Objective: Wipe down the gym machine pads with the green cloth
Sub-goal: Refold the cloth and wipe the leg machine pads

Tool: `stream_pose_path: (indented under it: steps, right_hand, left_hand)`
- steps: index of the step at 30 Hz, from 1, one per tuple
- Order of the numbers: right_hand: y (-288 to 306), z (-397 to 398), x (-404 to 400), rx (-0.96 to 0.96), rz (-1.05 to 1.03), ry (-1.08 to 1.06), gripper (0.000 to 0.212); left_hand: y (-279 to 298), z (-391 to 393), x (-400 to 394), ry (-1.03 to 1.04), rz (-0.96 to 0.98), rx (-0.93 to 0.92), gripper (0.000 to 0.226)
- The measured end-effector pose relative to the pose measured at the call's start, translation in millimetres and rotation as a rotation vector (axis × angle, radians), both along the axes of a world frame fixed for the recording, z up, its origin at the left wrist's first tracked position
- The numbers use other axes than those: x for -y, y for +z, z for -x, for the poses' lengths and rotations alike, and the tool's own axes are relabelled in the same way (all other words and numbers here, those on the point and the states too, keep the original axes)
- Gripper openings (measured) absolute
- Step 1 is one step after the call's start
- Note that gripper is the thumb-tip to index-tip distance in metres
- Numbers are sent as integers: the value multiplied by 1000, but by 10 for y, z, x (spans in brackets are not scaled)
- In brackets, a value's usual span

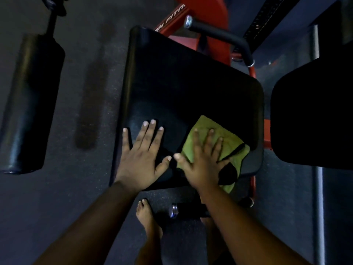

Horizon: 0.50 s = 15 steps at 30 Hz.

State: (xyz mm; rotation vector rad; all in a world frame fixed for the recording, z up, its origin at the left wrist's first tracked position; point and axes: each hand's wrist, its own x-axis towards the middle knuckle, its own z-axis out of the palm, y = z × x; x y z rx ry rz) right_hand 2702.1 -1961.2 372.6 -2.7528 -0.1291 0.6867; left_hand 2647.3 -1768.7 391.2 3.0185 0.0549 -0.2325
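Nearest the camera: a bare foot [148, 215] on the dark floor [57, 207], with a small bottle [173, 210] lying just beside it under the seat edge. Above that, both hands are flat on the near end of the seat pad [181, 83]. Left hand [142, 155] has its fingers spread straight, palm down on bare vinyl, holding nothing; it looks like a brace. Right hand [202, 159] has its fingers straight too, pressing the green cloth [227, 142] against the pad at its near right corner. The cloth is bunched, and part of it hangs over the front edge. It's a press, not a pinch. Judgement: wiping of the seat is in progress at the near corner. There's no visible wet streak or sheen difference, so I can't tell how much of the seat is already covered. The far half of the seat looks untouched by either hand now. Further out: the back pad [315, 111] on the right, the roller pad [28, 104] on the left, the handle [219, 35] by the red frame [210, 12]. Likely all still to do.
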Motion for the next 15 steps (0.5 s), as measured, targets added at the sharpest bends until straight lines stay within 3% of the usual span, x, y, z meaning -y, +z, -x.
stream_pose_path:
  steps: [2, 5, 9, 15]
  right_hand:
    - [12, 35, -92, 13, -17, 59, 98]
    - [-158, -124, 388, 61, 41, 117, 87]
    - [-368, -500, 1086, -21, 161, -113, 85]
    - [-405, -965, 883, 61, 194, -68, 81]
  left_hand:
    - [11, -90, 40, -18, -4, -30, 81]
    - [36, -224, 4, -20, -46, -67, 80]
    - [59, -520, -142, -20, -105, -54, 83]
    - [-28, -781, -153, -65, -140, -86, 90]
